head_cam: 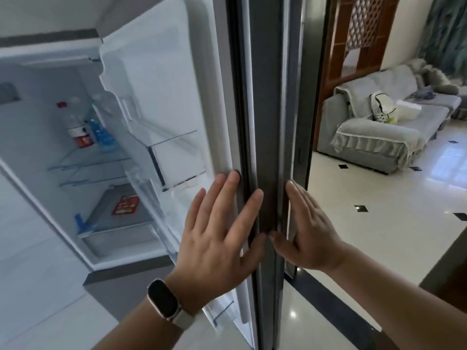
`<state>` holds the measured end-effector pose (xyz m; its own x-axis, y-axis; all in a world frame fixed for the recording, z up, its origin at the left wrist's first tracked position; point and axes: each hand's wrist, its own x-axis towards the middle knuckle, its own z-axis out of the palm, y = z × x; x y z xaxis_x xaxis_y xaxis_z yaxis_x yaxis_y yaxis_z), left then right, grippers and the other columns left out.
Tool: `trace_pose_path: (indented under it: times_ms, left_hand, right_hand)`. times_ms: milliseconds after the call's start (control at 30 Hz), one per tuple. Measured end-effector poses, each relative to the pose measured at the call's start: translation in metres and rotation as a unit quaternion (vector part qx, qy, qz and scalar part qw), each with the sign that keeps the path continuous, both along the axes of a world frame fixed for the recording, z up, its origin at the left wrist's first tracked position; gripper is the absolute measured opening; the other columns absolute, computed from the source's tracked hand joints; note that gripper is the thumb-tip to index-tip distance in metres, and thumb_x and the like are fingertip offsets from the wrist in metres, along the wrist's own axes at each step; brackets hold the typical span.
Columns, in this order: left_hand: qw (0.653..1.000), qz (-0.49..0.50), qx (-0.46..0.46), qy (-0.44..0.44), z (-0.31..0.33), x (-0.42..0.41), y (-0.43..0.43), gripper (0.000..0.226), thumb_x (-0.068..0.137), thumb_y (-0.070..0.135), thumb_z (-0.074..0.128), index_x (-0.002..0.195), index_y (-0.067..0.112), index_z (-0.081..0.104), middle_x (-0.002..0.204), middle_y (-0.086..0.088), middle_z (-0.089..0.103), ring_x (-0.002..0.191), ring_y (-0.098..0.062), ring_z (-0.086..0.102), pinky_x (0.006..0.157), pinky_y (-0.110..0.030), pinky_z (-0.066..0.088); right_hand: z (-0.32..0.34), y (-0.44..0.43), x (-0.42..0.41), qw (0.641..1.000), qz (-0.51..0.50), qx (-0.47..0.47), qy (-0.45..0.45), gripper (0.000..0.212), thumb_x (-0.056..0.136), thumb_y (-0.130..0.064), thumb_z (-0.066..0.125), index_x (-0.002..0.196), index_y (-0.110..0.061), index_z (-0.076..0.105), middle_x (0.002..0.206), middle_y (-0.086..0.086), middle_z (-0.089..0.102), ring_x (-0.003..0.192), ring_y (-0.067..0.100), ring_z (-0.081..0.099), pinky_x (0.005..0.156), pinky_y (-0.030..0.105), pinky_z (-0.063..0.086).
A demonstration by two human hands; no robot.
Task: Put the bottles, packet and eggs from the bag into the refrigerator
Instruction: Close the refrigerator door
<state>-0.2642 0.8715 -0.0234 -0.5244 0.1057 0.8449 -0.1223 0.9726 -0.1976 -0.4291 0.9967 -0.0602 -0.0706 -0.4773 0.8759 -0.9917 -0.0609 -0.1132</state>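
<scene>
The refrigerator door (pixel 265 122) stands open, its edge facing me. My left hand (pixel 219 231) lies flat on the door's inner side near the seal, fingers spread, a watch on the wrist. My right hand (pixel 307 228) presses flat against the door's outer side. Neither hand holds anything. Inside the refrigerator (pixel 38 137), two bottles stand on an upper glass shelf: one with a red label (pixel 77 130) and one with a blue label (pixel 99 132). A red packet (pixel 125 205) lies on a lower shelf. The eggs and the bag are not in view.
Clear door bins (pixel 171 145) line the inside of the door. To the right lies a glossy tiled floor (pixel 379 210) and a grey sofa (pixel 379 137) with a white bag on it. A wooden lattice screen (pixel 364 34) stands behind.
</scene>
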Motion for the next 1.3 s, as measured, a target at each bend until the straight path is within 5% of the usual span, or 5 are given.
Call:
trace_pose_path:
  times_ms: [367,500,733,1200,1300]
  left_hand:
    - [1.000,0.019,0.013,0.010,-0.004,0.063,-0.016,0.073,0.090,0.040,0.062,0.148,0.019,0.024,0.158,-0.015,0.012,0.150,-0.031,0.019,0.114,-0.053,0.033]
    - [0.999,0.038,0.018,0.026,-0.008,0.099,-0.027,0.071,0.090,0.039,0.063,0.147,0.017,0.025,0.157,-0.020,0.012,0.151,-0.029,0.017,0.115,-0.049,0.032]
    - [0.994,0.089,0.046,0.039,-0.013,0.170,-0.057,0.065,0.094,0.038,0.058,0.147,0.018,0.026,0.157,-0.020,0.015,0.149,-0.032,0.022,0.114,-0.051,0.033]
    - [0.970,0.195,0.133,0.051,-0.014,0.276,-0.140,0.069,0.097,0.051,0.047,0.151,0.019,0.018,0.159,-0.016,0.016,0.150,-0.027,0.021,0.113,-0.044,0.037]
    - [0.968,0.211,0.123,0.056,-0.017,0.290,-0.161,0.067,0.098,0.047,0.047,0.151,0.018,0.018,0.159,-0.016,0.020,0.146,-0.034,0.029,0.110,-0.049,0.040]
  right_hand:
    - [-0.005,-0.041,0.062,0.992,0.095,-0.079,0.038,0.077,0.097,-0.036,0.046,0.155,-0.012,0.002,0.141,0.029,0.033,0.147,0.030,0.025,0.118,0.042,0.027]
    - [-0.004,-0.060,0.096,0.985,0.157,-0.068,0.040,0.084,0.092,-0.030,0.055,0.156,-0.015,0.003,0.151,0.027,0.025,0.143,0.043,0.027,0.112,0.054,0.033]
    - [-0.006,-0.110,0.160,0.973,0.200,-0.081,0.086,0.088,0.090,-0.035,0.058,0.156,-0.015,0.004,0.163,0.014,0.010,0.148,0.035,0.021,0.114,0.050,0.029]
    - [-0.002,-0.223,0.257,0.969,0.224,-0.052,0.094,0.076,0.096,-0.045,0.046,0.156,-0.018,0.008,0.164,0.006,0.007,0.148,0.029,0.019,0.119,0.045,0.022]
    - [0.004,-0.249,0.264,0.974,0.207,-0.038,0.089,0.078,0.095,-0.048,0.048,0.156,-0.022,0.007,0.159,0.015,0.019,0.146,0.033,0.021,0.117,0.050,0.024]
